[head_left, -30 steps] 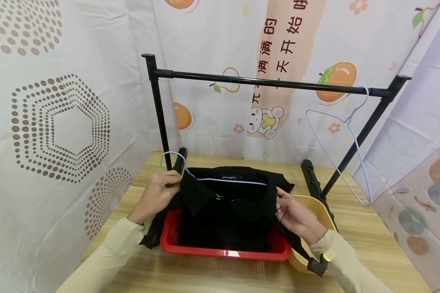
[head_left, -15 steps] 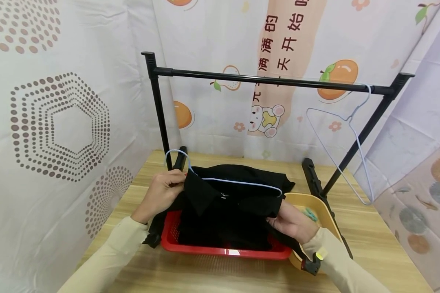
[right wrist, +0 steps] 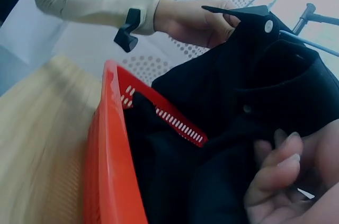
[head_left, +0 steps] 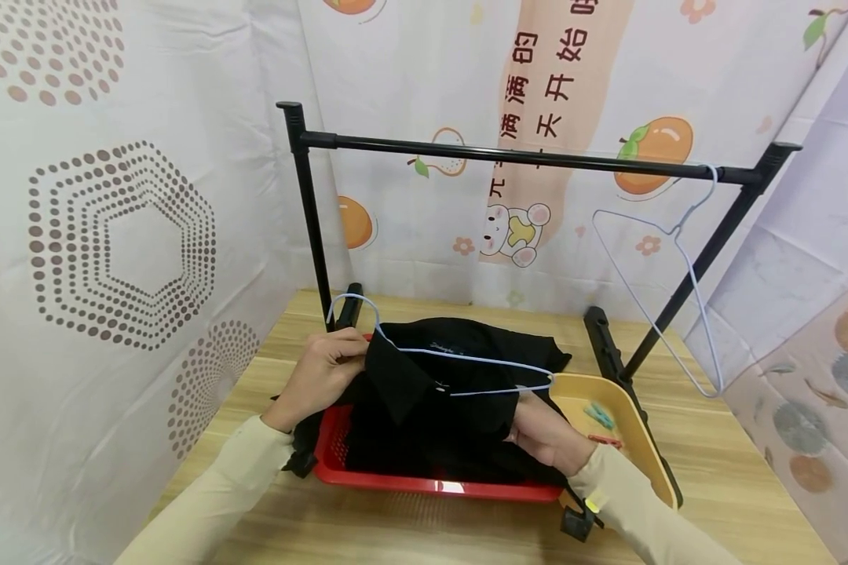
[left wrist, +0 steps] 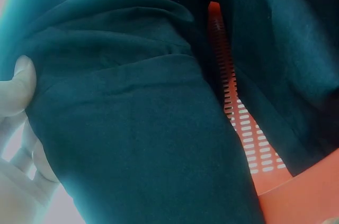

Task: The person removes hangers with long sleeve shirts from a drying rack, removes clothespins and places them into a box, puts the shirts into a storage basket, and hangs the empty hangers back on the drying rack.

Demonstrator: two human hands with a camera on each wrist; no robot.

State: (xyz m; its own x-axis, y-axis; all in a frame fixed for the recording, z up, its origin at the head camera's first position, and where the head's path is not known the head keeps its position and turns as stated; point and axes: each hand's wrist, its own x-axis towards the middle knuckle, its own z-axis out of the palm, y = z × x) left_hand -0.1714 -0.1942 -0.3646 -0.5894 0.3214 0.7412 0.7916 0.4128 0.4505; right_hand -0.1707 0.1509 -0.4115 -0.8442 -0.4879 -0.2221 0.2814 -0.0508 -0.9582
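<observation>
A black button-up shirt (head_left: pixel 396 380) with a collar lies partly in and over a red basket (head_left: pixel 385 479). A light blue wire hanger (head_left: pixel 480 360) sits at its neck, hook rising on the left; the hanger's right end shows bare above the cloth. My left hand (head_left: pixel 325 373) pinches the collar and hanger just below the hook, as the right wrist view also shows. My right hand (head_left: pixel 547 431) holds the shirt's right front, fingers curled at the cloth in the right wrist view. The left wrist view shows dark cloth (left wrist: pixel 143 123) beside my thumb (left wrist: pixel 22 78).
A black rack with a crossbar (head_left: pixel 509 154) stands behind, its feet on the wooden table (head_left: pixel 721 471). A bare blue hanger (head_left: pixel 622 267) hangs at its right end. The yellow basket (head_left: pixel 660 479) at right holds a teal clip (head_left: pixel 598 416) and a red clip (head_left: pixel 604 441).
My right hand has moved left and down with the shirt's right side, and the hanger's right end has come out of the cloth. My left hand has shifted slightly right.
</observation>
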